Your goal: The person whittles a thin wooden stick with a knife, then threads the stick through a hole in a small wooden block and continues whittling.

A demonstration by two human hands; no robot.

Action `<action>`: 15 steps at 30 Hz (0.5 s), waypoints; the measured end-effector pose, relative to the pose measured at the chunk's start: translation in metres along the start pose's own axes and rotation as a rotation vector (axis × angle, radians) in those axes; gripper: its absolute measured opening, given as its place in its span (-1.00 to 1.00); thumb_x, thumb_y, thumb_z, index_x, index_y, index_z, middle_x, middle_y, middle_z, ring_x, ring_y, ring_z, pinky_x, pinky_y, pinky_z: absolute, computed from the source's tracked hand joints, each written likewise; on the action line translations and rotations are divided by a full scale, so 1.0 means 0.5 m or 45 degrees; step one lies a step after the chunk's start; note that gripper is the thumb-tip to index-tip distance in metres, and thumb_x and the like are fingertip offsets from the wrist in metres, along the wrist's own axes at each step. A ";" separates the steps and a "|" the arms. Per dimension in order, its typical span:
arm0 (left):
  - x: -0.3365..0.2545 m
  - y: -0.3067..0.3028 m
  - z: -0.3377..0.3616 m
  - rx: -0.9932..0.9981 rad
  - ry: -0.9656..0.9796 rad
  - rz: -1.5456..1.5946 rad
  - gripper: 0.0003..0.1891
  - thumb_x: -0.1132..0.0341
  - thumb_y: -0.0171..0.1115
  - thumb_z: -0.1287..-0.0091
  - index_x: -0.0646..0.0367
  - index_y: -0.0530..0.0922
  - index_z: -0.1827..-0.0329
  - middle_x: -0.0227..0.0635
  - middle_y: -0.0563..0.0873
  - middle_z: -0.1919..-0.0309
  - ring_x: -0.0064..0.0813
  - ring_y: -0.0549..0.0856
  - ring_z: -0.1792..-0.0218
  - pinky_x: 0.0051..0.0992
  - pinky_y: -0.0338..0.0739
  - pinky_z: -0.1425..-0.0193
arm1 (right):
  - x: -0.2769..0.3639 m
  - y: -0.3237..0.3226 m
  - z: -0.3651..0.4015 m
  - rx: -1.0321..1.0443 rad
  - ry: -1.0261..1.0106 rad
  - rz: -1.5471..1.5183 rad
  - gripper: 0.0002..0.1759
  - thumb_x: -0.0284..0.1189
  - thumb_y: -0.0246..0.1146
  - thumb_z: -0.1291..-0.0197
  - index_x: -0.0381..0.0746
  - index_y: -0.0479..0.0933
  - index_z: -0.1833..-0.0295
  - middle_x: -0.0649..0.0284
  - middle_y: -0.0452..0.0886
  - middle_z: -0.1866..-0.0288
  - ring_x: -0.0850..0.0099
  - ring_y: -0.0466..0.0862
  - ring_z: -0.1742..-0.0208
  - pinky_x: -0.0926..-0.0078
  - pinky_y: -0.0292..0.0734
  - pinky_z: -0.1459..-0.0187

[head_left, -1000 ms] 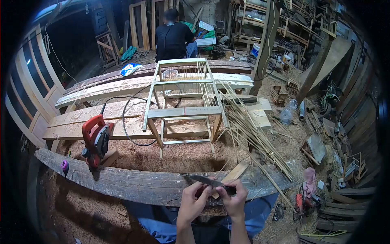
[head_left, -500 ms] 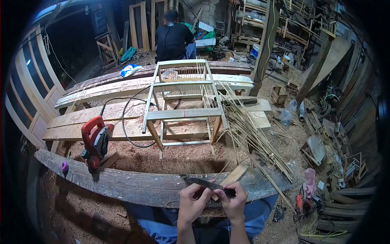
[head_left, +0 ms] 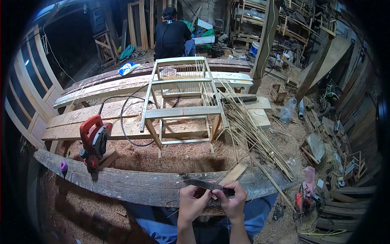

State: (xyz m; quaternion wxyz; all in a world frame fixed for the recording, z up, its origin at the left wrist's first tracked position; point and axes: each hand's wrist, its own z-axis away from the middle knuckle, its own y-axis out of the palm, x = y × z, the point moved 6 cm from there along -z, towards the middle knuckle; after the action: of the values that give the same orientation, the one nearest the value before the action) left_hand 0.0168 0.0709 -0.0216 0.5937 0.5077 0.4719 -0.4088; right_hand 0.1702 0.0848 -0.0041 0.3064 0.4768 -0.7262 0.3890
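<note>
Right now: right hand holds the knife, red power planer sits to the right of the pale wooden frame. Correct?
Planer side is wrong. The head view shows the red power planer to the left of the pale wooden frame. The rest stands: the right hand holds the knife.

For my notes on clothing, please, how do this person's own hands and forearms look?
The left hand and right hand wear no gloves. The forearms show no sleeves up to the picture's edge, and no watch or band shows at the wrists. Any small ring on the fingers is too small to tell.
</note>
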 end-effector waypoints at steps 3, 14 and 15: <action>0.009 -0.006 -0.001 0.021 0.009 -0.110 -0.79 0.60 0.30 -0.37 0.39 0.72 -0.04 -0.35 0.80 0.16 -0.67 0.71 0.19 -0.62 0.63 0.13 | -0.002 -0.002 0.001 0.024 -0.029 0.041 -0.54 -0.21 0.65 0.03 -0.27 0.53 0.31 0.12 0.72 0.37 0.21 0.77 0.35 0.35 0.62 0.31; -0.028 0.004 0.006 0.023 0.090 -0.243 -0.84 0.59 0.32 -0.36 0.39 0.73 0.03 -0.37 0.79 0.22 -0.68 0.70 0.23 -0.62 0.60 0.18 | -0.003 -0.009 -0.001 0.001 -0.074 -0.004 -0.51 -0.17 0.66 0.06 -0.25 0.53 0.31 0.15 0.72 0.37 0.24 0.76 0.36 0.37 0.61 0.31; -0.037 0.008 0.009 0.041 0.113 -0.310 -0.85 0.59 0.32 -0.36 0.39 0.73 0.05 -0.38 0.79 0.22 -0.68 0.70 0.23 -0.61 0.60 0.19 | -0.005 -0.012 -0.001 -0.005 -0.096 -0.024 -0.51 -0.16 0.66 0.07 -0.24 0.53 0.31 0.16 0.72 0.37 0.25 0.75 0.36 0.38 0.61 0.32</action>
State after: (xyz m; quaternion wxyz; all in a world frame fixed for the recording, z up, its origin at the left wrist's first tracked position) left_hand 0.0174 0.0675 -0.0025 0.5101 0.4736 0.5491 -0.4625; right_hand 0.1767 0.0849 -0.0042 0.2833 0.4975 -0.7335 0.3663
